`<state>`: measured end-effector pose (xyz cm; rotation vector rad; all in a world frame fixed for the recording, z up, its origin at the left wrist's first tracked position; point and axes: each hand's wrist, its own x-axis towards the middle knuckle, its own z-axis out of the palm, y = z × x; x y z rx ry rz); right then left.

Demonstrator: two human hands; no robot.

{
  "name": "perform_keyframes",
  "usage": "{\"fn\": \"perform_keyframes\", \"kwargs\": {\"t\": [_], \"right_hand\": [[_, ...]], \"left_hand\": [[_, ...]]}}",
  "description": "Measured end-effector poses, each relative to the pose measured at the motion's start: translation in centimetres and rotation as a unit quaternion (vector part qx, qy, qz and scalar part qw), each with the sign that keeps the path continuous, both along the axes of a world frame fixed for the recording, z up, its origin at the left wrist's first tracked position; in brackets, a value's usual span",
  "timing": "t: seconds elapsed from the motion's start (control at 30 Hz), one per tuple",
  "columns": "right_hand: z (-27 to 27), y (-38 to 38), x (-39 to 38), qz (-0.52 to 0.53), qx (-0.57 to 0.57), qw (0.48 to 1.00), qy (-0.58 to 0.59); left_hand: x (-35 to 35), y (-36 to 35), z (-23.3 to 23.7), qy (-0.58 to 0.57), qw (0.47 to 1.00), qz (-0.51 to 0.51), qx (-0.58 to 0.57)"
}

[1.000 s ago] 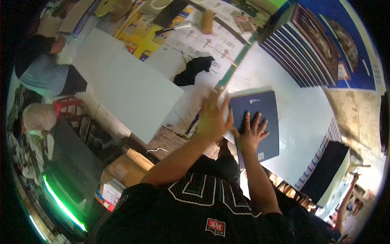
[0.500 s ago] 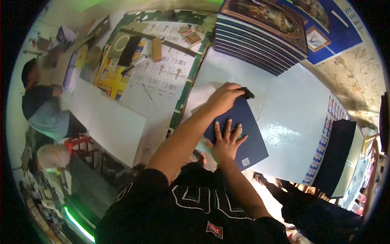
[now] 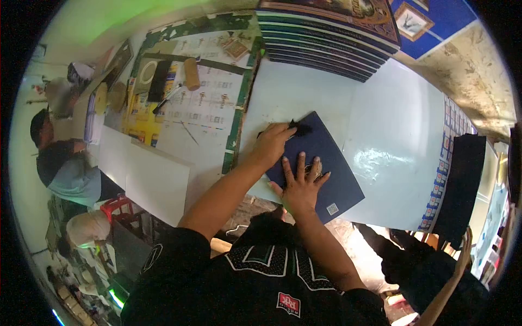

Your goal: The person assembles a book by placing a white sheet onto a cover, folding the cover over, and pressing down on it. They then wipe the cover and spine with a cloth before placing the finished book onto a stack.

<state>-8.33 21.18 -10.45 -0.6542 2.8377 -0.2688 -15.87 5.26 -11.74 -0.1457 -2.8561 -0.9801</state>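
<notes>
A dark blue book with a small square code near its lower corner lies tilted on the white table surface. My right hand rests flat on the cover with its fingers spread, partly over a gold design. At the book's upper left edge, my left hand has its fingers closed on a black cloth, which touches the cover.
A stack of dark books stands at the back. On the left are a printed sheet, a wooden block and a white board. One person sits far left; another's arm shows lower right.
My left hand has moved with the black cloth from the book's top toward its left edge. The view has shifted, and another person's arm has appeared at the lower right.
</notes>
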Motion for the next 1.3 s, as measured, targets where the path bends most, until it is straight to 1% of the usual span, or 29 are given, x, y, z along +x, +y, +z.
{"fn": "perform_keyframes", "kwargs": {"t": [0.1, 0.13, 0.17, 0.23, 0.27, 0.3, 0.37, 0.4, 0.47, 0.5, 0.53, 0.57, 0.6, 0.67, 0.7, 0.77, 0.8, 0.83, 0.9, 0.93, 0.97, 1.0, 1.03, 1.07, 1.1, 1.17, 1.2, 1.27, 1.3], "right_hand": [[0.2, -0.2, 0.2, -0.001, 0.007, 1.000, 0.018], [0.6, -0.4, 0.2, -0.004, 0.024, 1.000, -0.007], [0.7, -0.4, 0.3, 0.003, 0.022, 1.000, 0.001], [0.4, -0.5, 0.6, -0.005, 0.044, 0.999, 0.024], [1.0, -0.8, 0.4, -0.012, 0.053, 0.999, -0.003], [1.1, -0.7, 0.5, -0.002, 0.049, 0.999, 0.004], [0.7, -0.7, 0.8, -0.010, 0.053, 0.998, 0.024], [1.0, -1.0, 0.8, 0.013, 0.045, 0.998, 0.029], [2.7, -1.1, 0.8, 0.005, 0.061, 0.997, -0.038], [3.2, -1.0, 1.3, 0.019, 0.064, 0.997, -0.036], [3.5, -0.8, 1.8, 0.034, 0.077, 0.995, -0.052], [4.2, -0.7, 2.1, 0.046, 0.090, 0.993, -0.067], [5.9, -1.1, 3.0, 0.067, 0.119, 0.986, -0.091], [2.9, -0.4, 3.5, 0.080, 0.138, 0.986, -0.043], [2.3, -0.1, 4.0, 0.093, 0.154, 0.984, -0.001], [2.3, 0.3, 4.2, 0.100, 0.135, 0.986, -0.004], [2.7, 0.2, 4.2, 0.099, 0.111, 0.989, -0.009], [3.3, 0.4, 4.2, 0.098, 0.113, 0.989, -0.006], [6.5, 0.5, 4.4, 0.098, 0.039, 0.994, -0.028], [7.7, 0.7, 4.0, 0.092, 0.042, 0.995, -0.025], [9.0, 1.4, 3.2, 0.063, 0.002, 0.997, -0.034], [10.0, 2.3, 2.5, 0.027, -0.036, 0.998, -0.041], [10.8, 3.3, 1.7, 0.036, -0.027, 0.998, 0.043], [12.2, 4.2, 0.4, -0.019, -0.064, 0.998, 0.017], [14.8, 4.6, -0.8, -0.057, -0.094, 0.994, -0.002], [19.5, 6.0, -2.1, -0.087, -0.184, 0.978, -0.041], [20.2, 6.8, -2.0, -0.093, -0.179, 0.979, -0.026], [21.3, 7.9, -1.7, -0.137, -0.391, 0.901, -0.127], [22.8, 7.2, -0.6, -0.154, -0.443, 0.869, -0.158]], "left_hand": [[4.6, -1.6, 1.3, -0.048, 0.997, 0.025, -0.046], [5.8, -2.0, 2.0, -0.037, 0.995, 0.026, -0.090], [6.6, -2.7, 3.0, -0.031, 0.995, 0.034, -0.092], [8.1, -4.0, 5.0, -0.167, 0.979, 0.019, -0.113], [8.8, -4.6, 6.0, -0.108, 0.988, 0.065, -0.088], [8.7, -5.4, 7.7, -0.102, 0.988, 0.076, -0.091], [7.6, -8.6, 11.0, 0.014, 0.972, 0.211, -0.100], [7.2, -10.9, 11.2, 0.038, 0.964, 0.242, -0.106], [6.8, -14.4, 10.5, 0.060, 0.948, 0.291, -0.111], [6.6, -15.0, 10.1, -0.056, 0.915, 0.326, -0.231], [6.5, -15.3, 9.6, -0.171, 0.858, 0.344, -0.341], [6.7, -15.2, 9.7, -0.169, 0.858, 0.348, -0.338], [7.2, -14.8, 9.5, -0.161, 0.877, 0.345, -0.294], [7.9, -13.7, 10.6, -0.165, 0.905, 0.351, -0.173], [8.4, -13.9, 11.1, -0.166, 0.905, 0.353, -0.170], [9.1, -14.5, 12.3, -0.204, 0.910, 0.347, -0.093], [9.4, -14.6, 13.2, -0.201, 0.911, 0.347, -0.091], [10.3, -14.5, 13.9, -0.161, 0.916, 0.351, -0.107], [12.5, -14.4, 14.5, -0.118, 0.920, 0.353, -0.123], [13.6, -14.0, 14.3, -0.005, 0.933, 0.341, -0.111], [14.6, -13.1, 14.1, 0.107, 0.937, 0.319, -0.093], [15.5, -12.1, 14.0, 0.109, 0.944, 0.301, -0.079], [16.4, -11.0, 13.9, 0.117, 0.951, 0.287, -0.008], [17.2, -9.8, 13.7, 0.123, 0.953, 0.270, 0.065], [17.9, -8.8, 12.8, 0.126, 0.957, 0.248, 0.085], [18.1, -7.0, 10.1, -0.068, 0.945, 0.227, 0.224], [18.3, -5.9, 9.1, -0.059, 0.947, 0.215, 0.232], [18.1, -4.5, 7.6, -0.147, 0.906, 0.190, 0.350], [17.8, -3.8, 7.2, -0.140, 0.906, 0.186, 0.352]]}}
